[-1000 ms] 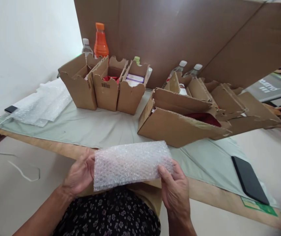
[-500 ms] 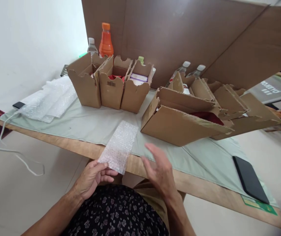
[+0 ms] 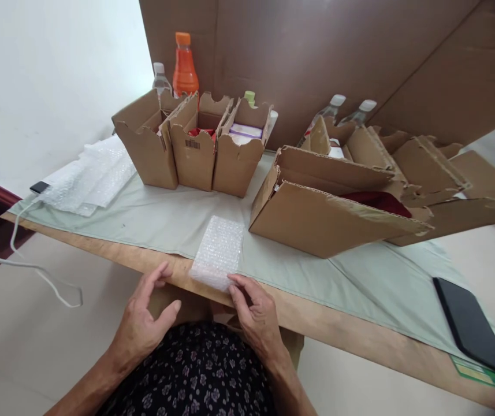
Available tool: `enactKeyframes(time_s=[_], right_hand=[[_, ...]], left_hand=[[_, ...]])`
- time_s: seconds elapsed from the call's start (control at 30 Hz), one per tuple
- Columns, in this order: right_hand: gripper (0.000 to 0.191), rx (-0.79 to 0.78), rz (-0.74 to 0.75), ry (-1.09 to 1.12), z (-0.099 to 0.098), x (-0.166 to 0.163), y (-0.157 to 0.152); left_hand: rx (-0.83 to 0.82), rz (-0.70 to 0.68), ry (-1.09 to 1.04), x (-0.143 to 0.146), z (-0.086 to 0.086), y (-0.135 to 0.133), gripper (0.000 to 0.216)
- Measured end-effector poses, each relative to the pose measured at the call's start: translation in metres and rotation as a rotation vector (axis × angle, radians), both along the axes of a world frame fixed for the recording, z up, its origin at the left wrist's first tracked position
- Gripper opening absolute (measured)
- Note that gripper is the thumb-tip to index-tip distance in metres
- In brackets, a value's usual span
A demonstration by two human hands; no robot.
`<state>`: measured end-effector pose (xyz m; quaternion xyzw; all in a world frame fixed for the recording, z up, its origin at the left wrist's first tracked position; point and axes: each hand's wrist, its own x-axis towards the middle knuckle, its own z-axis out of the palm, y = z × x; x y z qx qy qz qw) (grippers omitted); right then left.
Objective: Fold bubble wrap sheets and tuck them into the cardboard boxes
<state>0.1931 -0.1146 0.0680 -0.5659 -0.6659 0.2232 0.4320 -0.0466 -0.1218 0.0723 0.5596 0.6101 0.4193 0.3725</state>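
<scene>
A clear bubble wrap piece lies at the table's front edge, partly on the pale green cloth and partly over the bare wood. My right hand pinches its near right corner between thumb and fingers. Left of it, my left hand is held apart from the wrap, thumb and fingers spread with nothing between them. More bubble wrap sheets lie in a loose pile at the left of the table.
Several cardboard boxes stand behind, a left group and a right group. An orange bottle and clear bottles rise behind them. A black phone lies at right; a white cable hangs at left.
My left hand has let go of the bubble wrap and moved left. My right hand has come in and taken its near right corner. The wrap now looks shorter.
</scene>
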Motion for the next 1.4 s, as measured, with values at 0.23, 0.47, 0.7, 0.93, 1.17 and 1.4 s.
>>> enactKeyframes(time_s=[0.23,0.47,0.7,0.93,1.17,1.4], right_hand=[[0.027,-0.026,-0.098,-0.007,-0.004,0.001,0.002],[0.026,0.243,0.015,-0.303,0.010,0.009,-0.006],[0.030,0.187,0.170,-0.384,0.002,0.006,0.012],[0.020,0.075,0.148,-0.262,0.010,0.013,0.021],[0.025,0.217,0.135,-0.435,0.014,0.016,0.024],[0.024,0.171,0.162,-0.421,0.008,0.015,0.033]], left_hand=[[0.159,-0.168,0.213,0.035,-0.004,0.040,0.054],[0.292,-0.208,0.468,0.044,-0.012,0.057,0.048],[0.446,-0.302,0.522,0.035,0.000,0.043,0.043],[0.446,-0.386,0.427,0.034,0.001,0.049,0.023],[0.405,-0.339,0.481,0.042,-0.005,0.076,0.022],[0.476,-0.342,0.405,0.041,0.005,0.061,0.032]])
